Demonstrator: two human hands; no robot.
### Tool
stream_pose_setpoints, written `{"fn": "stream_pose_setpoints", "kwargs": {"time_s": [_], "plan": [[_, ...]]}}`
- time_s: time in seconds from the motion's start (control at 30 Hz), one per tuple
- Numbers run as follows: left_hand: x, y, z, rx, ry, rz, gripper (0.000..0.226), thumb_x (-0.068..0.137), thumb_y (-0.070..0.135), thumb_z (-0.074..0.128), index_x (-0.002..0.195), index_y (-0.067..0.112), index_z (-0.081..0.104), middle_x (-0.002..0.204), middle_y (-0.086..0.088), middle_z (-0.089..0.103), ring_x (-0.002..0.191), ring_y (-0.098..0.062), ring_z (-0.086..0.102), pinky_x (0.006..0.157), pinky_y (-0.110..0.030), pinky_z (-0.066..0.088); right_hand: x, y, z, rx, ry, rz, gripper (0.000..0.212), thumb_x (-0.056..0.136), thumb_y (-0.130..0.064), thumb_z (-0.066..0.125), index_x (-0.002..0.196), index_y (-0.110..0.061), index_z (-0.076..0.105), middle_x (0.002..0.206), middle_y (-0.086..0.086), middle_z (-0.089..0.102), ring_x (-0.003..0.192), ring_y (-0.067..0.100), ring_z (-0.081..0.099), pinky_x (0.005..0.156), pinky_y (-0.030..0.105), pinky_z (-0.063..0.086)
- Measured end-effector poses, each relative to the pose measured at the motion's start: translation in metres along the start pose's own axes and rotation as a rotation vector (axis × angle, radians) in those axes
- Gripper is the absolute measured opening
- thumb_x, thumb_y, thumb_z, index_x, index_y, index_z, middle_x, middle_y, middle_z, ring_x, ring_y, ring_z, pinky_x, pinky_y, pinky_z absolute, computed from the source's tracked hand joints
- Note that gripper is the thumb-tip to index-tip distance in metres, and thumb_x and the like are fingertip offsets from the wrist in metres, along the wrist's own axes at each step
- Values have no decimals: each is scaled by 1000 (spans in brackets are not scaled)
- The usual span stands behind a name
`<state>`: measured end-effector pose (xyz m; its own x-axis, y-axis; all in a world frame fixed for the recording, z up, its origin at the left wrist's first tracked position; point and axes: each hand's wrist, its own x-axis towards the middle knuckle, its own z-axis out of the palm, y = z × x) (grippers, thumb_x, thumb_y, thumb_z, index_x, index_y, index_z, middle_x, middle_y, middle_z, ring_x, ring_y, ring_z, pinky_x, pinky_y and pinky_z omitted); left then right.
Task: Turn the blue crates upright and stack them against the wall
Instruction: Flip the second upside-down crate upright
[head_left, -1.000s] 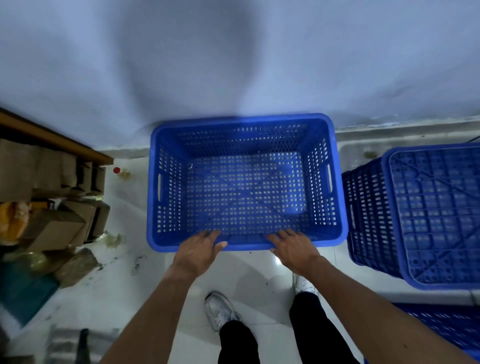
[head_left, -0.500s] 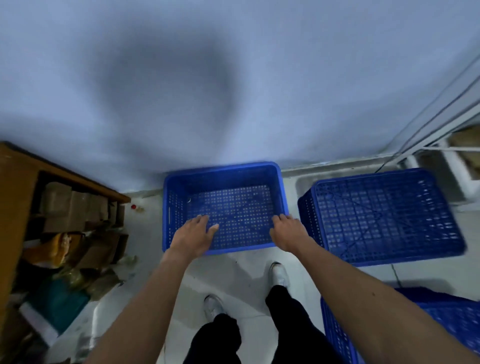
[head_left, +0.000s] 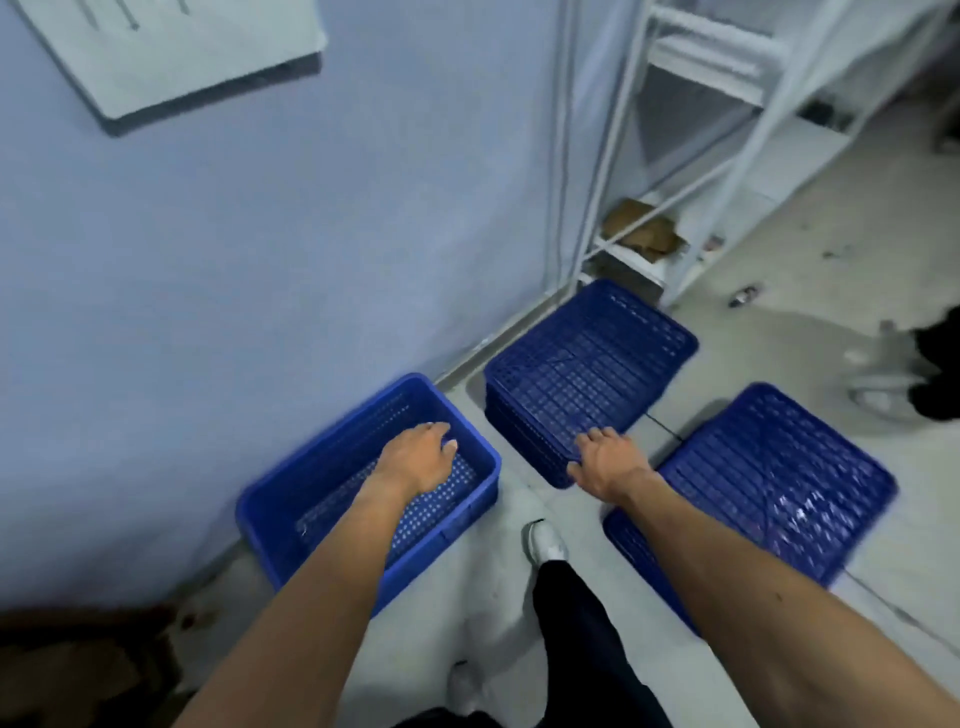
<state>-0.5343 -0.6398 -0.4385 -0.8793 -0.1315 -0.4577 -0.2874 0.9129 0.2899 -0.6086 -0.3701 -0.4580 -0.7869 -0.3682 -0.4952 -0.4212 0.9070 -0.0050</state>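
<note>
Three blue crates lie on the floor (head_left: 769, 291) along the pale wall (head_left: 260, 260): an upright crate (head_left: 291, 499) against the wall, with two inverted crates (head_left: 592, 364) (head_left: 779, 478) to its right. The left hand (head_left: 415, 457) hovers over the upright crate's open interior, its grip released. The right hand (head_left: 605, 457) hovers at the nearer inverted crate's corner, fingers spread, grasping nothing.

Upright crate (head_left: 291, 499) at lower centre sits against the wall (head_left: 208, 260), open top free, left hand (head_left: 415, 457) over its inside. Narrow floor strip (head_left: 511, 499) between it and overturned crate (head_left: 587, 364) at centre. Right hand (head_left: 605, 457) at that crate's near corner. Second overturned crate (head_left: 769, 478) just beside at right. White rack (head_left: 691, 156) blocks upper right. Brown clutter (head_left: 78, 665) at lower left. Bare floor far right.
</note>
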Motion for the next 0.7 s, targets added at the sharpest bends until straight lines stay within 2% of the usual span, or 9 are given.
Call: {"fn": "stream_pose_setpoints", "kwargs": {"time_s": [0.17, 0.27, 0.37, 0.5, 0.6, 0.7], "plan": [[-20, 78, 24, 159, -90, 210, 53, 101, 44, 38, 144, 13, 44, 144, -9, 51, 131, -28, 48, 105, -40, 39, -94, 53, 28, 68, 57, 187, 49, 97, -45, 39, 132, -11, 48, 137, 11, 51, 126, 30, 45, 102, 43, 36], [-31, 126, 41, 222, -152, 311, 54, 102, 41, 35, 149, 14, 38, 151, -8, 44, 137, -27, 42, 111, -39, 34, -145, 87, 47, 119, 58, 293, 52, 97, -47, 39, 133, -11, 48, 139, 11, 49, 129, 30, 43, 105, 44, 34], [-45, 176, 64, 293, -176, 399, 52, 102, 40, 34, 147, 16, 40, 151, -7, 43, 136, -28, 42, 109, -38, 34, -192, 125, 71, 178, 40, 392, 53, 98, -47, 38, 135, -10, 45, 140, 12, 47, 130, 30, 42, 106, 45, 34], [-63, 245, 100, 309, -237, 453, 52, 102, 40, 33, 147, 14, 39, 149, -11, 44, 134, -31, 42, 107, -42, 36, -248, 172, 105, 231, 37, 491, 53, 99, -46, 37, 136, -9, 44, 140, 12, 48, 128, 30, 44, 105, 43, 35], [-75, 290, 131, 287, -284, 476, 50, 101, 39, 29, 140, 12, 45, 144, -11, 49, 129, -32, 47, 105, -44, 40, -284, 205, 133, 256, 35, 547, 50, 99, -43, 35, 135, -11, 45, 136, 12, 52, 123, 29, 47, 102, 42, 39], [-85, 329, 162, 305, -319, 483, 53, 102, 40, 26, 143, 12, 43, 146, -13, 47, 132, -31, 45, 109, -45, 37, -312, 235, 166, 278, 3, 579, 51, 99, -44, 34, 137, -11, 45, 137, 11, 52, 123, 28, 48, 102, 42, 40]]}}
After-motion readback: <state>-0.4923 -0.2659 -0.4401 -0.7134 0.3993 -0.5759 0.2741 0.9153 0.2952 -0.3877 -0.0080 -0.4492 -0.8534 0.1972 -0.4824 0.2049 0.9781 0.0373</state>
